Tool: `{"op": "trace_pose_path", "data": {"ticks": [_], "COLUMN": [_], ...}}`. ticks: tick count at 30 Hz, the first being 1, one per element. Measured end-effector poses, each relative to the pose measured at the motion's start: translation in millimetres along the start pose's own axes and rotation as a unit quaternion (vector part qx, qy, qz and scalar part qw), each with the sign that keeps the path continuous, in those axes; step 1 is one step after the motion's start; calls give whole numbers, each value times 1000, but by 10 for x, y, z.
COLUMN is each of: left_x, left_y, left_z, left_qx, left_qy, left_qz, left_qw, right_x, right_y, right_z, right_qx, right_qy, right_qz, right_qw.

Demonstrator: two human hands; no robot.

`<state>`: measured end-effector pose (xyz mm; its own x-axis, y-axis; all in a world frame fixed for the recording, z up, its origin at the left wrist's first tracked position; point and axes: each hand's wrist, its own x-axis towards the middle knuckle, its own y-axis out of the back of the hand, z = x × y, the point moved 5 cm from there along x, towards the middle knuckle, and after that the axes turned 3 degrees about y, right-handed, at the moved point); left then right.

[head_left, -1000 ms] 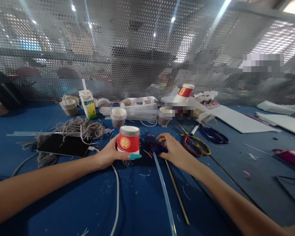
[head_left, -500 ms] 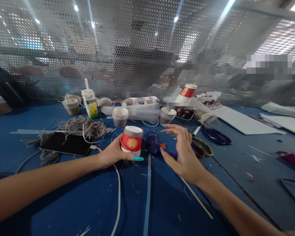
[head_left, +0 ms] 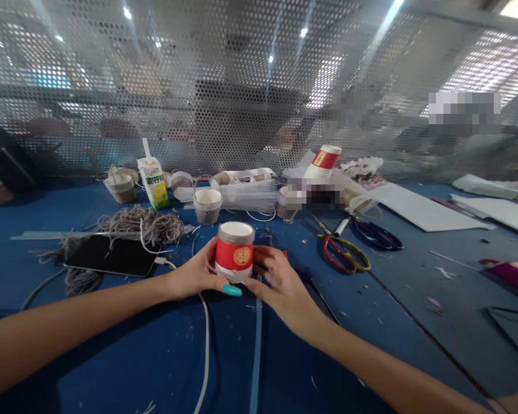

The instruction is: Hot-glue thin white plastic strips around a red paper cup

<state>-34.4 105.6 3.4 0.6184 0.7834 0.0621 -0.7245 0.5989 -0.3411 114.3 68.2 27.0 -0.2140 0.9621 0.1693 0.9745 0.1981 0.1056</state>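
A red-and-white paper cup (head_left: 234, 261) with a gold emblem and grey cord wound round its upper rim stands upright between my hands. My left hand (head_left: 201, 269) grips its left side, the turquoise-nailed thumb low across the front. From the right, my right hand (head_left: 285, 287) curls its fingers against the cup, thumb near the base. Behind that hand a dark blue object (head_left: 265, 237) is mostly hidden. Below the cup, a translucent strip (head_left: 256, 351) runs toward me.
Grey cord (head_left: 144, 225) lies tangled round a phone (head_left: 112, 256) with a white cable (head_left: 206, 345). Small bucket-like cups (head_left: 208, 207), a drink carton (head_left: 153, 183) and plastic strips (head_left: 248, 195) line the back. At right are red-and-yellow-handled scissors (head_left: 341, 256), blue-handled scissors (head_left: 377, 234) and white board (head_left: 427, 208).
My right hand has moved left from above the dark blue object onto the cup's right side. The cup has turned slightly, its emblem shifting right. The red-and-yellow scissors are now uncovered.
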Motion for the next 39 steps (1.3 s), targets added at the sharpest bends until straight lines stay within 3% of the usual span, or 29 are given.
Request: {"op": "trace_pose_path", "data": {"ticks": [3, 6, 11, 14, 17, 22, 26, 30, 36, 39], "left_x": [-39, -57, -14, -10, -35, -98, -116, -64, -20, -18], "left_y": [-97, -146, -3, 42, 7, -54, -65, -5, 63, 45], "left_z": [37, 92, 68, 73, 123, 231, 167, 126, 172, 180], "left_qx": [-5, -15, -52, -46, 36, 200, 126, 37, 46, 30], "left_qy": [-13, -21, -22, -55, -71, -105, -85, -89, -101, -118], "left_qz": [-71, -106, -65, -74, -99, -88, -118, -71, 74, 77], "left_qw": [997, 994, 996, 995, 992, 970, 981, 993, 991, 989], "right_x": [40, 77, 139, 163, 167, 149, 154, 178, 178, 167], "right_y": [22, 99, 204, 233, 237, 231, 231, 242, 216, 185], "right_z": [-12, -29, 2, 26, 35, 48, 55, 41, 35, 22], "right_qx": [65, 89, 112, 136, 153, 182, 198, 206, 211, 193], "right_qy": [-24, -52, -61, -67, -96, -138, -135, -116, -111, -106], "right_qz": [8, 34, 51, 66, 77, 90, 81, 62, 50, 42], "right_qw": [998, 994, 991, 986, 981, 969, 967, 970, 970, 974]}}
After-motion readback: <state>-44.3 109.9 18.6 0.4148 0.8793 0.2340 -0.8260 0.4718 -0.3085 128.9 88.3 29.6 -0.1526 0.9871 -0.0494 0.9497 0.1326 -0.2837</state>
